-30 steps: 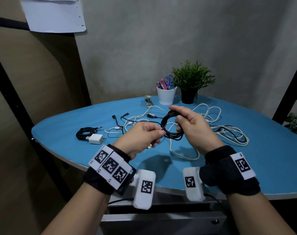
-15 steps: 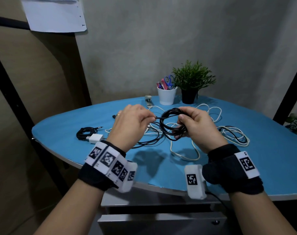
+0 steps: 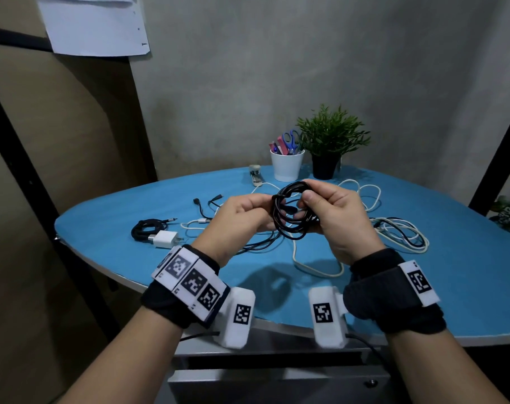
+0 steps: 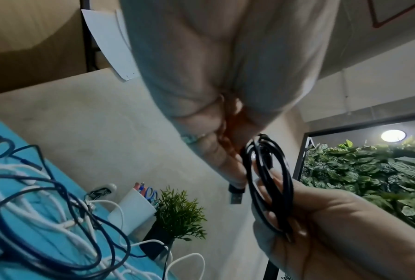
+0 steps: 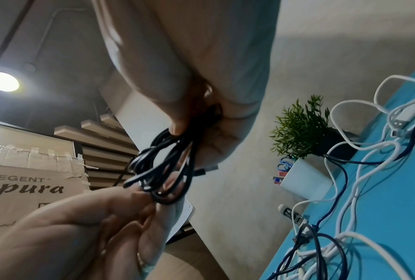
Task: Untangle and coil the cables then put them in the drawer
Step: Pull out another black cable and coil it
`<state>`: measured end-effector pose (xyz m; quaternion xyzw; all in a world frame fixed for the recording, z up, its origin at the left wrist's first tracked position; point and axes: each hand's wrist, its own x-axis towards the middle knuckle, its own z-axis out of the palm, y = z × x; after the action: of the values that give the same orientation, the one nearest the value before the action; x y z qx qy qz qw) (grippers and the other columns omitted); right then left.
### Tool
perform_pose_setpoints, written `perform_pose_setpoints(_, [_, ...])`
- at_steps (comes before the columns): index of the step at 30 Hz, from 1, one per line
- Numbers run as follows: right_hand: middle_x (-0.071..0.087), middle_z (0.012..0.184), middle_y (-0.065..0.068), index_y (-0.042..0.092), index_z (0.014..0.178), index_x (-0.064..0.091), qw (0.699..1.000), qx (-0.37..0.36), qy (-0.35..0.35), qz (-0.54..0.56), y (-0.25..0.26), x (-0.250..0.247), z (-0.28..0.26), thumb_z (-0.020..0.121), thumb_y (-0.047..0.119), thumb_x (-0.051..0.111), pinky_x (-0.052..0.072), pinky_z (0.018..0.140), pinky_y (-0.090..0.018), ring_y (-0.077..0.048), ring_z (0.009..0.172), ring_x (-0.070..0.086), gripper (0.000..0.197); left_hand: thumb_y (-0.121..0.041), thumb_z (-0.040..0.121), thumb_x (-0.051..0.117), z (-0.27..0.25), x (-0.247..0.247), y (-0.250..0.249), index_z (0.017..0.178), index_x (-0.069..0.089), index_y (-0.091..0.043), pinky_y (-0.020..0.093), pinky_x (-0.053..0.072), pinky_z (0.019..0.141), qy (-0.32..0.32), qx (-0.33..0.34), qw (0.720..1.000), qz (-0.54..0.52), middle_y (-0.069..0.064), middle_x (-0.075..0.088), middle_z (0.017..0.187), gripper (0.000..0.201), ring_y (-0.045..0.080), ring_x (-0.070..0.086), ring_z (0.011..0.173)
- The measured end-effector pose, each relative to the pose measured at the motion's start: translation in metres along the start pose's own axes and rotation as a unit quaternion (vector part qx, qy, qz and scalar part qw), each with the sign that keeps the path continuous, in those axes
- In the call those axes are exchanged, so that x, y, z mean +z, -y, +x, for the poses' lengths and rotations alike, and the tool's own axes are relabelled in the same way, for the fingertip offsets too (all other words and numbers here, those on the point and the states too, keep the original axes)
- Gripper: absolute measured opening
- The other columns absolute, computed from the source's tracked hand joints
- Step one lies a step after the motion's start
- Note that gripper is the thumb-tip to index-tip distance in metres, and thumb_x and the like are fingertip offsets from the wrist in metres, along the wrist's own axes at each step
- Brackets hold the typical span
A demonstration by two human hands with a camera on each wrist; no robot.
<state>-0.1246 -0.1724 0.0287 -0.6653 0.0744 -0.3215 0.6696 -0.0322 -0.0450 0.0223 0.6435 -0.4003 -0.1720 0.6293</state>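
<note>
Change: the left hand (image 3: 242, 212) has come back in against the black coil (image 3: 291, 212); half a second ago it was raised higher beside the coil.
Right hand (image 3: 332, 217): fingers (image 3: 312, 196) curled round the coil, gripping it above the bench (image 3: 102, 228).
Left hand: fingers (image 4: 225, 157) pinch the cable's free end at the coil's left edge; its USB plug (image 4: 236, 195) hangs just below them.
Coil: between both hands, several loops, clear of the bench.
Loose cables (image 3: 393, 231): white and dark, tangled on the bench beneath and right of the fingers.
Charger (image 3: 165, 239): left of the left fingers, touching a coiled black cable (image 3: 146, 228).
Drawer (image 3: 277, 380): below the wrists.
</note>
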Motion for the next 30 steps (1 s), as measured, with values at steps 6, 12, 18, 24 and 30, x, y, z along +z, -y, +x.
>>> perform_pose_setpoints(6, [0.063, 0.065, 0.008, 0.026, 0.092, 0.064, 1.000, -0.012, -0.006, -0.023, -0.001, 0.000, 0.004, 0.093, 0.003, 0.051, 0.053, 0.055, -0.025, -0.004, 0.050, 0.055, 0.027, 0.008, 0.080, 0.062, -0.005, 0.001, 0.002, 0.096, 0.068, -0.012, 0.020, 0.051, 0.077, -0.011, 0.020, 1.000, -0.015, 0.002, 0.072, 0.089, 0.026, 0.009, 0.066, 0.083])
perform_pose_setpoints(12, [0.059, 0.070, -0.004, 0.023, 0.090, 0.065, 1.000, -0.014, 0.008, -0.020, -0.006, 0.002, 0.007, 0.092, -0.001, 0.051, 0.049, 0.057, -0.019, -0.007, 0.052, 0.053, 0.028, -0.022, 0.076, 0.065, -0.002, 0.007, 0.010, 0.081, 0.067, -0.019, 0.033, 0.041, 0.070, -0.070, -0.006, 0.997, 0.031, 0.007, 0.064, 0.080, 0.006, 0.018, 0.052, 0.076])
perform_pose_setpoints(18, [0.058, 0.072, -0.010, 0.015, 0.085, 0.058, 1.000, -0.016, 0.013, 0.007, -0.008, -0.004, 0.006, 0.088, -0.005, 0.055, 0.047, 0.051, -0.018, -0.009, 0.053, 0.057, 0.021, -0.006, 0.094, 0.049, -0.005, 0.005, 0.011, 0.091, 0.062, -0.010, 0.014, 0.049, 0.066, -0.005, -0.034, 0.997, -0.065, -0.001, 0.069, 0.085, 0.014, 0.004, 0.064, 0.076])
perform_pose_setpoints(24, [0.068, 0.077, 0.003, 0.018, 0.081, 0.070, 0.989, -0.030, 0.060, -0.134, -0.012, -0.007, 0.006, 0.090, -0.003, 0.053, 0.051, 0.069, -0.021, -0.005, 0.069, 0.059, 0.029, -0.003, 0.093, 0.049, -0.002, 0.006, 0.006, 0.085, 0.060, -0.007, 0.020, 0.055, 0.064, -0.057, -0.030, 0.990, -0.128, 0.002, 0.067, 0.075, 0.014, 0.007, 0.065, 0.065])
perform_pose_setpoints(30, [0.064, 0.080, 0.000, 0.013, 0.081, 0.071, 0.966, -0.040, 0.079, -0.243, -0.013, -0.011, 0.004, 0.076, 0.014, 0.076, 0.049, 0.077, -0.028, -0.013, 0.077, 0.061, 0.008, -0.006, 0.092, 0.054, 0.003, 0.004, 0.007, 0.080, 0.061, -0.007, 0.020, 0.054, 0.060, -0.087, -0.041, 0.991, -0.096, 0.006, 0.065, 0.073, 0.014, 0.010, 0.064, 0.061])
